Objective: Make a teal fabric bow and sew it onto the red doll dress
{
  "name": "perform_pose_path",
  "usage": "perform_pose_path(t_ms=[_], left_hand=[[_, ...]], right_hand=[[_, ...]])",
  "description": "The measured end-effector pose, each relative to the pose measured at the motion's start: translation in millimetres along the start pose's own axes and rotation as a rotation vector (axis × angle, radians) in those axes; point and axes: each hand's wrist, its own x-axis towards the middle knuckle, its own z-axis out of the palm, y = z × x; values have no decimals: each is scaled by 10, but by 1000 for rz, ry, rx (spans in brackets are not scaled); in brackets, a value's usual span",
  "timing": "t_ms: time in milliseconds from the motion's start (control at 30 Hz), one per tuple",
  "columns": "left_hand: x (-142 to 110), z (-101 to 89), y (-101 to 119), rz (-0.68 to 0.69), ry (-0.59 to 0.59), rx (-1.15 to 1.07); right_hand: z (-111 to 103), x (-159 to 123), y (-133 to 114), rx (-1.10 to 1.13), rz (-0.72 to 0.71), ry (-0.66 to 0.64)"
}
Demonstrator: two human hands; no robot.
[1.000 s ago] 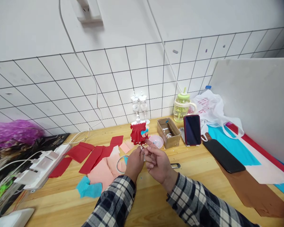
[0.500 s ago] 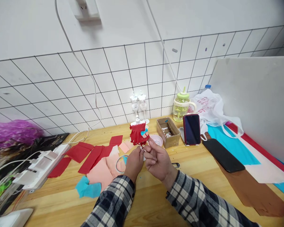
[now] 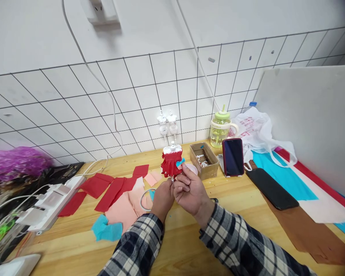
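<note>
Red dress [image 3: 171, 164]: matt, ruffled; cloth or paper unclear. Tabletop [image 3: 74, 243]: smooth wood, slight sheen. Box [image 3: 210, 171]: matt cardboard. Phone screen [image 3: 232, 156]: glossy. Bag [image 3: 254, 128]: crinkled plastic.

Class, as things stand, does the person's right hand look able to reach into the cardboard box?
Probably yes: the cardboard box is open on top, just beyond the right hand, with the pink bowl beside it rather than blocking it. The hand would first have to leave the red dress.
</note>
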Motion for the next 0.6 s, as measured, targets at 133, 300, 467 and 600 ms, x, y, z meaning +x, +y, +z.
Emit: perform_pose_path(t_ms=[133, 300, 467, 600], left_hand=[[-6, -6, 10, 32, 3, 28], [-16, -29, 46, 48, 8, 56], [-29, -46, 75, 55, 11, 70], [-43, -45, 87, 50, 22, 77]], right_hand=[[18, -10, -22, -8, -18, 30], [43, -27, -32, -53, -61, 42], [81, -43, 5, -70, -101, 86], [113, -51, 35, -69, -175, 117]])
